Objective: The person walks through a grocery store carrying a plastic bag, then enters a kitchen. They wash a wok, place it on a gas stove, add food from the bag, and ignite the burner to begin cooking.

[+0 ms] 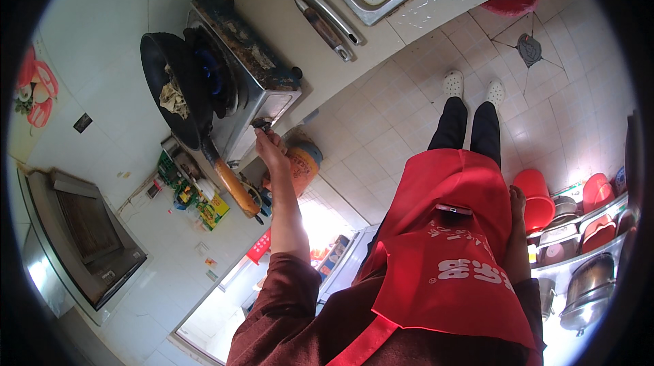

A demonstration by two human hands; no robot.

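My left hand grips the black control knob on the front of a gas stove. A blue flame shows on the burner. Off to one side of the flame is a black wok, with pale, crumpled-looking food inside; how it is supported is unclear. Its wooden handle points towards me, and no hand is on it. My right hand hangs beside my red apron, partly hidden by it; whether its fingers are closed is unclear.
Long-handled metal utensils lie on the counter between stove and steel sink. An orange gas cylinder stands below the counter edge. Racks with pots and red basins stand at right. A range hood is at left.
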